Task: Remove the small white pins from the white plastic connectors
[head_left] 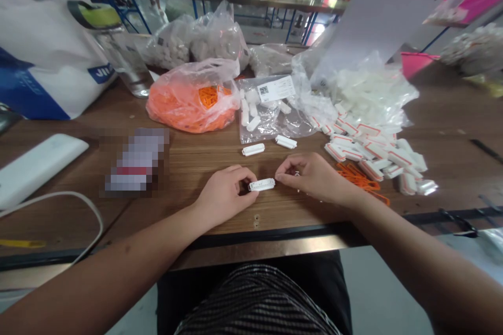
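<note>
My left hand (228,192) pinches the left end of a small white plastic housing (262,184) between thumb and fingers, just above the wooden table. At the housing's right end, my right hand (306,177) has its thumb and fingertips pressed together; whatever they hold is too small to make out. Small white bits lie partly hidden under the right palm. Two similar white plastic pieces (253,149) lie a little farther back. Right of my right hand are loose orange frames (359,177) and a pile of white pieces with orange edging (377,151).
A bag of orange parts (192,97), a labelled clear bag with white pieces (275,110) and a bag of translucent parts (369,89) line the back. To the left are a bottle (121,57), a blurred-out flat object (135,162), and a white device (43,162) near a cable.
</note>
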Motion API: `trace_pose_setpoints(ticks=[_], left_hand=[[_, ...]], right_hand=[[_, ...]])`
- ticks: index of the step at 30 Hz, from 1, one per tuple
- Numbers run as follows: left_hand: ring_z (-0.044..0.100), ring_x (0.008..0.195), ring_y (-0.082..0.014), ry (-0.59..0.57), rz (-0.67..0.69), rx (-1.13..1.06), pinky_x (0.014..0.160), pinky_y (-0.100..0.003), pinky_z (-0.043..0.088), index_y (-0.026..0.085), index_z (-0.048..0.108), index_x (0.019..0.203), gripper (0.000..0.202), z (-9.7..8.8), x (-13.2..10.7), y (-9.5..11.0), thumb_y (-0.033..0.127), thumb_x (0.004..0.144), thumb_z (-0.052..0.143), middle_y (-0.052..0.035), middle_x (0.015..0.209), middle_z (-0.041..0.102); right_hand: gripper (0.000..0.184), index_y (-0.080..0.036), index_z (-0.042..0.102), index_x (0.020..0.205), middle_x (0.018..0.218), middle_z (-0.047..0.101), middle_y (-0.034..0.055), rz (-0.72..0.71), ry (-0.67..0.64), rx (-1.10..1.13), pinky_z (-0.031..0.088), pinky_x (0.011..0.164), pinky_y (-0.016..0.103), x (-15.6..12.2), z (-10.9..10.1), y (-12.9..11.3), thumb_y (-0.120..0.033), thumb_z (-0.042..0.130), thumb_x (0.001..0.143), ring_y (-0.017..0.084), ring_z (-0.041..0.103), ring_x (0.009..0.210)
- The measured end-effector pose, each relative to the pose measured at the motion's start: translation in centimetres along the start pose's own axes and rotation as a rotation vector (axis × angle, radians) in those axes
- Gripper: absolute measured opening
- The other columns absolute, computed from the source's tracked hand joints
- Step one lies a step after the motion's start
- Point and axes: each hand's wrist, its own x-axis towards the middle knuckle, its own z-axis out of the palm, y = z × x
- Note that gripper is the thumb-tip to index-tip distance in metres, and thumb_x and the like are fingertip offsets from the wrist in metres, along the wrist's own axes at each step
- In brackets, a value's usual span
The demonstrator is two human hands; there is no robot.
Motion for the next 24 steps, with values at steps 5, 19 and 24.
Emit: trace_pose_setpoints(ticks=[5,19,24], left_hand=[[0.046,0.056,-0.0099,0.006,0.011,0.009,0.058,-0.024,0.037,0.02,0.067,0.084,0.009,0.1,-0.1,-0.1,0.02,0.075,0.067,0.0044,0.066,0.051],[0.044,0.054,-0.0084,0.007,-0.007,-0.013,0.057,-0.023,0.037,0.021,0.067,0.084,0.009,0.2,0.1,-0.1,0.02,0.075,0.066,0.0043,0.069,0.052],[0.045,0.054,-0.0089,0.009,-0.001,-0.002,0.057,-0.023,0.037,0.021,0.067,0.083,0.008,0.2,0.0,-0.3,0.021,0.075,0.066,0.0045,0.067,0.051]], right_hand=[[0.011,-0.016,0.071,0.072,0.065,0.065,-0.0007,-0.093,-0.028,-0.061,0.041,0.054,0.023,-0.1,1.1,-0.8,-0.017,0.061,0.078,0.01,0.053,0.056],[0.026,-0.017,0.071,0.071,0.064,0.065,0.0052,-0.589,0.103,-0.799,0.034,0.078,0.039,-1.6,1.9,-1.6,-0.02,0.051,0.088,0.019,0.054,0.069],[0.028,-0.017,0.072,0.076,0.067,0.068,0.006,-0.494,0.16,-0.784,0.036,0.076,0.038,-2.2,1.4,-1.1,-0.022,0.049,0.09,0.019,0.056,0.069]])
